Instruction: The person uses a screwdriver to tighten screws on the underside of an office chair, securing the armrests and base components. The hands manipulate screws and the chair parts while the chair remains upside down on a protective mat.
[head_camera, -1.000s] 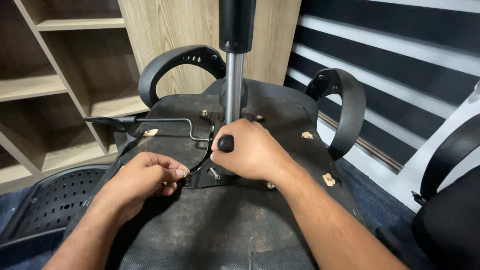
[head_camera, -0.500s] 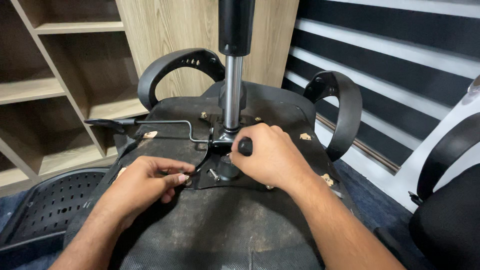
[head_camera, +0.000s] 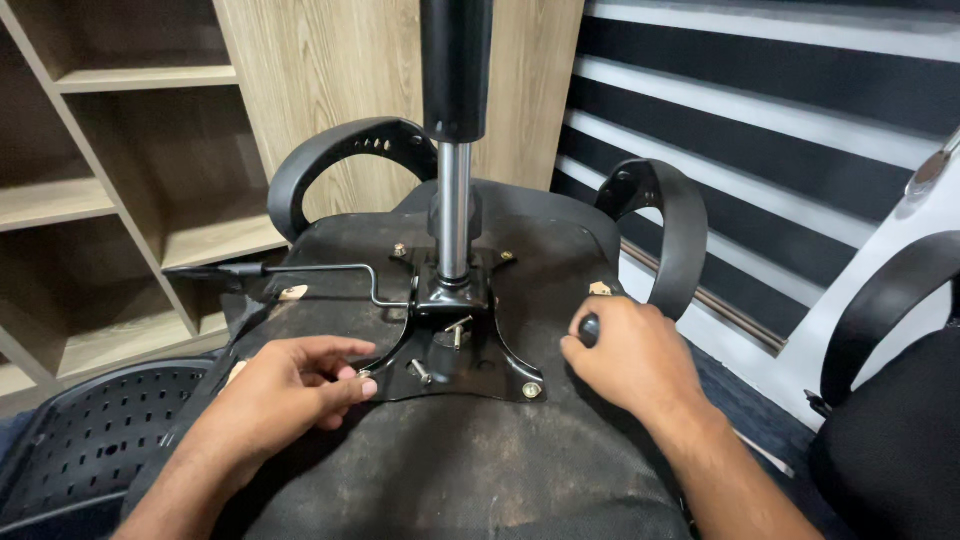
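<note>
At far left I see wooden shelving (head_camera: 120, 190) in pale laminate, open compartments. Below it, at the lower left corner, a black perforated plastic panel (head_camera: 80, 450), curved, with rows of small round holes.

My left hand (head_camera: 285, 385) rests palm-down on the upturned seat underside (head_camera: 460, 470), which is rough, scuffed dark fabric dusted grey. Fingers are curled together, tips pinching at a small bolt (head_camera: 365, 375) at the left front corner of the mounting plate; I cannot tell whether the bolt is truly gripped or only touched.

A thin bent metal lever rod (head_camera: 320, 268) with a black sleeve runs leftward from the mechanism, above the left hand. Behind it curves the left armrest (head_camera: 335, 160), glossy black moulded plastic, loop-shaped.

Centre: black stamped-steel mounting plate (head_camera: 450, 345), X-shaped with four splayed legs, brass-coloured bolt heads at the corners and loose-looking screws standing near its middle. From it rises the gas-lift cylinder (head_camera: 455, 200), polished chrome below, matte black tube above, upright.

Right of the plate, my right hand (head_camera: 630, 355) is clamped around a tool with a rounded black handle (head_camera: 588, 328); only the handle end shows. The hand lies on the seat fabric, just beside the plate's right front leg.

Further right, the second armrest (head_camera: 675, 235), then a wall of black-and-white horizontal slats (head_camera: 780, 130), and another black chair (head_camera: 890, 400) at the edge.
</note>
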